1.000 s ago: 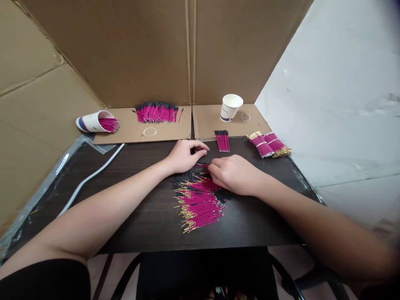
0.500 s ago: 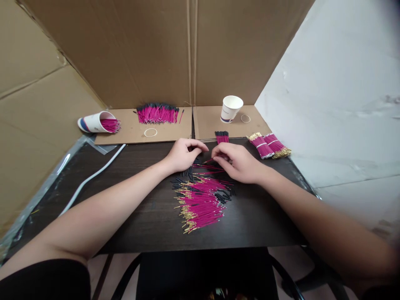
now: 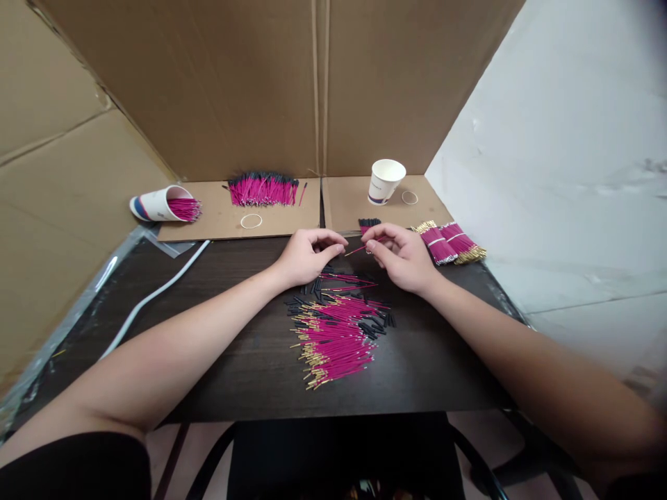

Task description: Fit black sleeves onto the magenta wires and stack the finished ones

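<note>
My right hand (image 3: 405, 260) pinches a thin pink wire (image 3: 356, 250) between thumb and fingers, its gold tip pointing left toward my other hand. Thumb and fingertips of my left hand (image 3: 306, 258) are pressed together; whatever lies in them is hidden. Below both hands a pile of pink wires (image 3: 338, 340) with gold ends to the left and silvery ends to the right is spread on the dark table. Short black sleeves (image 3: 371, 328) lie scattered among the wires, some close under my left hand.
Behind are black-ended pink wires (image 3: 265, 189) on cardboard (image 3: 206, 226), a small similar group (image 3: 369, 223) and rubber bands (image 3: 251, 221). A tipped paper cup (image 3: 153, 206) holds wires; another cup (image 3: 384, 184) stands upright. Banded bundles (image 3: 449, 243) lie right. A white cable (image 3: 156, 295) crosses the left.
My right hand has risen from the loose wires, away from me, bringing a pink wire up near my left fingertips. My left hand has hardly moved.
</note>
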Available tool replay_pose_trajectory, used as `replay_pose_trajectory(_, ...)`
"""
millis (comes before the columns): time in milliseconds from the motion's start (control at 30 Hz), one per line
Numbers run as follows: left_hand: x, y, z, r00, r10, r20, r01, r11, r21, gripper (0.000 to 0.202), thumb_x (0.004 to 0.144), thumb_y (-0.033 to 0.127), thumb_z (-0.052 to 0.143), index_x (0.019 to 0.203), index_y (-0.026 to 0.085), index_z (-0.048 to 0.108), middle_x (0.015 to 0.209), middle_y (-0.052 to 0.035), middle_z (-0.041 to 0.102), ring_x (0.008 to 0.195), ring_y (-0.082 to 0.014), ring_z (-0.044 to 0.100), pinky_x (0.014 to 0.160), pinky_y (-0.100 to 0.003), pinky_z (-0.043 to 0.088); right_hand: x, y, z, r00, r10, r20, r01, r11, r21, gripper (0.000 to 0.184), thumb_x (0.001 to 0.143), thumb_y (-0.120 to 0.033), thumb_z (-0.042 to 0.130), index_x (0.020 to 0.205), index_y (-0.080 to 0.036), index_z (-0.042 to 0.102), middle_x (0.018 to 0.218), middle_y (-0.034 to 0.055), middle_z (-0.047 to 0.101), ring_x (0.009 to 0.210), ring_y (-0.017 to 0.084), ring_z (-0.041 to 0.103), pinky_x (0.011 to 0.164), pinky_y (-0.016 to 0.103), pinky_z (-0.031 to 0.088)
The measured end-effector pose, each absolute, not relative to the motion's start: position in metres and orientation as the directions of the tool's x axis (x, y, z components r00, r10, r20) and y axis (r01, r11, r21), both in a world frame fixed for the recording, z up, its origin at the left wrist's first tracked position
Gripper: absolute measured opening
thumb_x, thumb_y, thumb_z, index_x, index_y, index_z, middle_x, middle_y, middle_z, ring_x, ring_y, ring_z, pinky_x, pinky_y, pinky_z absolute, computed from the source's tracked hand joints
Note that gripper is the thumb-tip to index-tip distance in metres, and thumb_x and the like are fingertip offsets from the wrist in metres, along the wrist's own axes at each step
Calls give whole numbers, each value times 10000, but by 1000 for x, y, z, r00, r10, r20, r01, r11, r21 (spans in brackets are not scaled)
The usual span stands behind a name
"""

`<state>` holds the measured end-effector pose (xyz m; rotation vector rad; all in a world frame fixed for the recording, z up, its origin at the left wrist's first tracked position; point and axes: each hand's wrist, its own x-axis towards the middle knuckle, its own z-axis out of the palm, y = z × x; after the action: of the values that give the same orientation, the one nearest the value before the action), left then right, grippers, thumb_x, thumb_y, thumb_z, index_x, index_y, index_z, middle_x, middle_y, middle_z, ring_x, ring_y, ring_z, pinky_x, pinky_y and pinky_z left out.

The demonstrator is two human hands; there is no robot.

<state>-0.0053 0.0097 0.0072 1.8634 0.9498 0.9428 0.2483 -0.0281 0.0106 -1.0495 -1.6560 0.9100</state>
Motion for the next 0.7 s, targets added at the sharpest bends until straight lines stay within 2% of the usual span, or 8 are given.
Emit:
replay_pose_trajectory(167, -5, 12, 2, 435, 869, 236, 178, -341, 923, 177, 1017, 242, 790, 1148, 146, 861, 1000, -111, 864, 877, -241, 792, 815, -369, 591, 249, -25, 6, -72, 918, 390, 222, 396, -891, 215, 1034, -411, 762, 1103, -207, 759, 828, 36, 697, 645, 190, 610, 602, 346, 467)
replay_pose_trajectory(333, -5, 12, 1, 445, 864, 235, 132, -323, 937, 228, 1015, 204, 777, 1222, 127, 835, 1015, -122, 865, 956, -255, 830, 869, -370, 620, 249, -24, 5, -52, 912, 408, 229, 408, -884, 190, 1039, -393, 767, 1100, -214, 761, 856, 44, 710, 671, 204, 644, 601, 350, 487)
replay_pose_trajectory(700, -3, 11, 3, 441, 878, 185, 135, -269, 954, 118, 1028, 182, 759, 1117, 138, 823, 1026, -126, 869, 985, -258, 844, 928, -401, 666, 247, -23, -1, -39, 882, 470, 270, 462, -845, 145, 1034, -326, 726, 1086, -203, 783, 851, 38, 738, 639, 194, 655, 600, 354, 495)
